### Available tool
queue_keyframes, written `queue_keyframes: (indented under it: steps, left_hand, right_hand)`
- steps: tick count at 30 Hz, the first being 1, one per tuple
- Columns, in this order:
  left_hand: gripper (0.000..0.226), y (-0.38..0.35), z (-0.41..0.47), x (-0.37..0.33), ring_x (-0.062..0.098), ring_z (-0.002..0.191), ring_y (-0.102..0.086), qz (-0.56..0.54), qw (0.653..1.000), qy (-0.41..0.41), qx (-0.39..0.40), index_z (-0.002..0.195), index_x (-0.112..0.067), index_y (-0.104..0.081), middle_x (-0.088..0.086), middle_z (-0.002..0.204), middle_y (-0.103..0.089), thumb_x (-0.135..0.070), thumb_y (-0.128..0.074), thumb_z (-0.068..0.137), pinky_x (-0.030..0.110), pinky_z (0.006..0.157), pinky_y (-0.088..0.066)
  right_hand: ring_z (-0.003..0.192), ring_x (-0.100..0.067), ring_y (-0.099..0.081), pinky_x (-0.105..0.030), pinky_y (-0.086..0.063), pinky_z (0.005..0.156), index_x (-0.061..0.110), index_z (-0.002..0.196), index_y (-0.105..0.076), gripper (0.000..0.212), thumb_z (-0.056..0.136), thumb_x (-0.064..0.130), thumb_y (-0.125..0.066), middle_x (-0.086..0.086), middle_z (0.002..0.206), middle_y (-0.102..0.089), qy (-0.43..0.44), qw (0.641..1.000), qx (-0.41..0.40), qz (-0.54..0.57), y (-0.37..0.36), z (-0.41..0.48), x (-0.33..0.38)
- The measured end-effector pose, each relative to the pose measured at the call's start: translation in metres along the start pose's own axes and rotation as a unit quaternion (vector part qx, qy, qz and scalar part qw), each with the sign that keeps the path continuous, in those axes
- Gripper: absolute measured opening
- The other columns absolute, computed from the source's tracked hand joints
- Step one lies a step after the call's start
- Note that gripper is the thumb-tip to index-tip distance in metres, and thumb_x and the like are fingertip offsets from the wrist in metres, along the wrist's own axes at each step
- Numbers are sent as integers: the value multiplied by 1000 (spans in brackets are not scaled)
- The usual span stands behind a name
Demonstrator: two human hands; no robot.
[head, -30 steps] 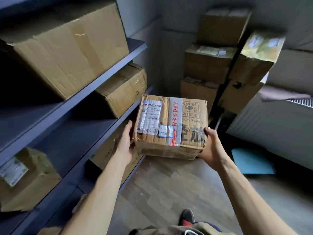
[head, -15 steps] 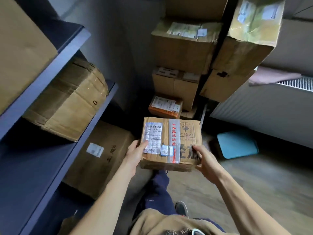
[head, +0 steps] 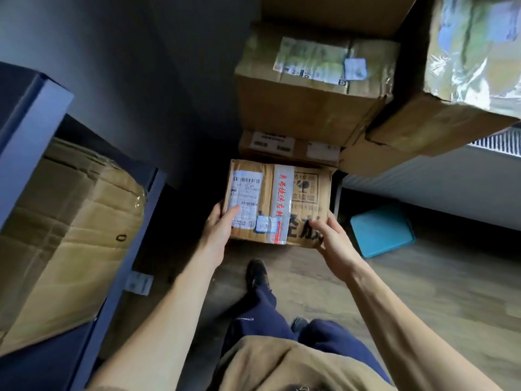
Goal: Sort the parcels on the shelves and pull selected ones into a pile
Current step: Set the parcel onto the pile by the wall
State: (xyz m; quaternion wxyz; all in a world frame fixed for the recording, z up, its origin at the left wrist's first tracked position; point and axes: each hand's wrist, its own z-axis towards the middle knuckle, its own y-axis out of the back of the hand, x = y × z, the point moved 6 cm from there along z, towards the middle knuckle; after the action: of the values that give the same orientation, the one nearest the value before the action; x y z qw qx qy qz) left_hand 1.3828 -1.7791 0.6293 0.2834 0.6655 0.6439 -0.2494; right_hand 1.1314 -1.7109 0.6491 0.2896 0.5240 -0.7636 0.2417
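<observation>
Both hands, left hand (head: 218, 228) and right hand (head: 334, 238), grip the parcel (head: 279, 201), fingers curled round its near corners.

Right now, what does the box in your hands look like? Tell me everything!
A small brown cardboard parcel, crumpled, taped shut, top facing up. It carries a white barcode label, a tape strip with red writing and black characters. The left hand grips its left edge, thumb on the label; the right hand grips its near right corner. Stacked boxes stand behind it.
</observation>
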Motion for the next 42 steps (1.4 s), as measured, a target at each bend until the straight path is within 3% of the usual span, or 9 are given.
queue_keyframes:
  steps: [5,15,19,22,25,30,33,36,42]
  left_hand:
    - [39,-3,21,-6,21,118,-65,-4,999,52,1,136,-37,-60,-6,121,-74,-43,-66,98,51,108,-46]
    - [42,-18,3,-11,25,108,-70,21,995,95,5,129,-31,-51,4,120,-74,-49,-68,95,58,100,-53]
    - [93,-46,-23,9,28,121,-65,76,972,182,131,143,-24,-37,6,137,-64,-63,-84,73,63,97,-53]
    - [116,-88,-42,27,25,120,-66,95,956,208,184,149,-21,-36,4,142,-61,-68,-88,57,58,95,-57]
    - [148,-134,-51,39,22,117,-65,110,955,211,179,165,-26,-4,4,154,-50,-74,-89,54,54,99,-57]
    - [115,-187,-37,48,16,113,-64,86,968,185,144,162,-26,-8,-2,132,-63,-64,-79,80,44,101,-54]
    - [142,-204,-28,50,28,147,-42,134,971,159,122,164,-34,6,4,168,-30,-90,-73,60,52,119,-38]
    - [124,-215,-25,51,28,159,-12,181,969,133,102,164,-25,15,3,174,-3,-81,-60,82,51,127,-15]
    - [61,-198,5,48,19,125,-53,208,974,72,62,145,-30,-41,0,146,-56,-58,-61,95,37,101,-40]
  right_hand:
    - [120,-15,-66,-45,-47,105,40,132,-60,34,105,21,-54,12,125,-73,-37,998,24,-35,-4,20,-7]
    - [112,-25,-72,-52,-60,93,35,119,-63,17,103,40,-60,-1,121,-75,-41,999,-22,23,22,23,-8]
    - [99,-28,-73,-63,-57,95,30,106,-71,33,93,59,-62,-9,111,-77,-36,996,-86,2,84,18,-15]
    - [81,-26,-71,-48,-59,75,18,106,-70,29,103,44,-59,-15,102,-75,-24,991,-129,-29,134,18,-9]
    - [82,-28,-70,-55,-60,78,21,95,-70,28,96,48,-63,-16,97,-71,15,984,-160,-74,171,22,6]
    - [87,-30,-69,-49,-57,82,25,85,-73,32,81,56,-64,-4,89,-73,25,978,-193,-82,211,48,16]
    - [81,-25,-65,-49,-52,74,24,83,-73,28,84,51,-65,-1,83,-70,11,976,-211,-45,228,61,13]
    - [86,-24,-64,-44,-49,77,26,83,-72,29,79,54,-66,-3,91,-71,2,975,-221,-18,241,63,2]
    - [90,-25,-65,-46,-51,76,30,102,-57,31,84,54,-66,-14,114,-70,-22,984,-174,16,209,62,-38]
